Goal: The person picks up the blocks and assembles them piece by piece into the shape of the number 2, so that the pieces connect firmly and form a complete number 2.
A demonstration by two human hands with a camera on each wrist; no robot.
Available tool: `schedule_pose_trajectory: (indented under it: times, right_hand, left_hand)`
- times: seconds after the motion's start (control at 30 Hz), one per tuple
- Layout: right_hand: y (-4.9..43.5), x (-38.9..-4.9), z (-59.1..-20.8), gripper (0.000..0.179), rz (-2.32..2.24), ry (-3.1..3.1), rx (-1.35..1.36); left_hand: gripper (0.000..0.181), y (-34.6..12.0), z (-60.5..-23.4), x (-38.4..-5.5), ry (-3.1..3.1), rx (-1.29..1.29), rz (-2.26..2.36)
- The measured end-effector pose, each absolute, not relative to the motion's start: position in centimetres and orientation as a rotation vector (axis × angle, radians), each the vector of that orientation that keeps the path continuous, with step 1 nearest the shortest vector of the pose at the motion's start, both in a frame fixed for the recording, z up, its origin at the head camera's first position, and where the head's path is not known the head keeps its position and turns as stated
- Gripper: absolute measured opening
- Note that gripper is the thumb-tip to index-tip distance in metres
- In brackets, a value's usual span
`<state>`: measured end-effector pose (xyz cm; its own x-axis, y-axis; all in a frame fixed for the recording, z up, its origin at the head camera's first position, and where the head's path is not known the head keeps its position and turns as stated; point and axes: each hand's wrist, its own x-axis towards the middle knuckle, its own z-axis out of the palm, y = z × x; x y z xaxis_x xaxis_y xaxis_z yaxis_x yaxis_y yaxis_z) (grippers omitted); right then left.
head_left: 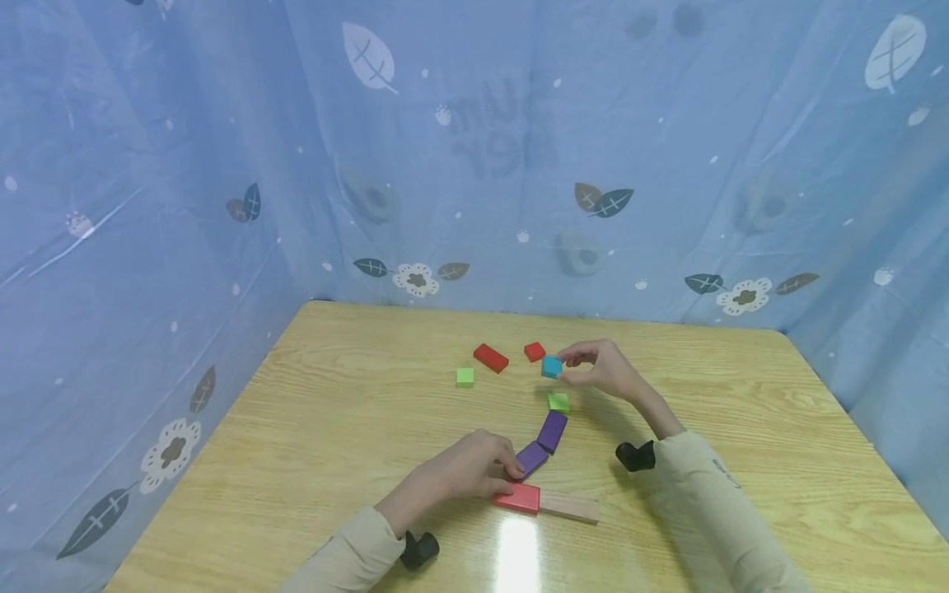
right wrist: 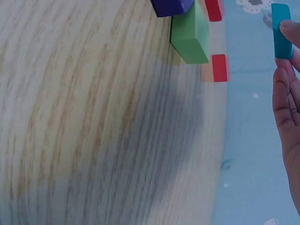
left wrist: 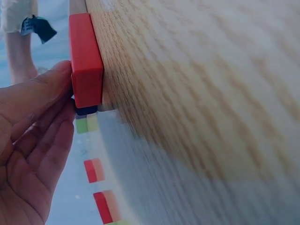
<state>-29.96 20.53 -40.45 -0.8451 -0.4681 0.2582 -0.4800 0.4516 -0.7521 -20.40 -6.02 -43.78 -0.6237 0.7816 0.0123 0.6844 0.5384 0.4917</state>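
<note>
In the head view, my right hand (head_left: 608, 369) pinches a blue block (head_left: 552, 366) between thumb and fingers. The right wrist view shows this blue block (right wrist: 282, 33) held above the table. My left hand (head_left: 469, 468) is low at the near end of a curved row, its thumb at a red block (head_left: 519, 498) and its fingertips at a purple block (head_left: 530, 459). A second purple block (head_left: 552, 431) continues the curve to a green block (head_left: 558, 403). A plain wooden block (head_left: 569, 506) lies end to end with the red one.
Farther back on the wooden table (head_left: 334, 395) lie a long red block (head_left: 491, 357), a small red block (head_left: 535, 352) and another green block (head_left: 465, 377). A patterned blue curtain (head_left: 474, 206) surrounds the table's back and sides.
</note>
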Motion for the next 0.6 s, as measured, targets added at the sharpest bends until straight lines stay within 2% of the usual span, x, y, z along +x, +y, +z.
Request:
schedule_pose_trajectory:
  times: [0.13, 0.27, 0.6]
  right_hand:
    - [20.5, -29.9, -40.7, 0.029, 1.392, -2.681, 0.903]
    - [21.3, -31.2, -42.7, 0.030, 1.371, -2.694, 0.923]
    - [21.9, -32.1, -43.1, 0.027, 1.180, -2.751, 0.967]
  left_hand:
    - [0.020, -6.0, -43.8, -20.4, 2.565, 1.253, 0.678]
    - [0.020, -6.0, -43.8, -20.4, 2.558, 1.258, 0.686]
    - [0.019, -6.0, -43.7, -20.3, 2.575, 1.244, 0.672]
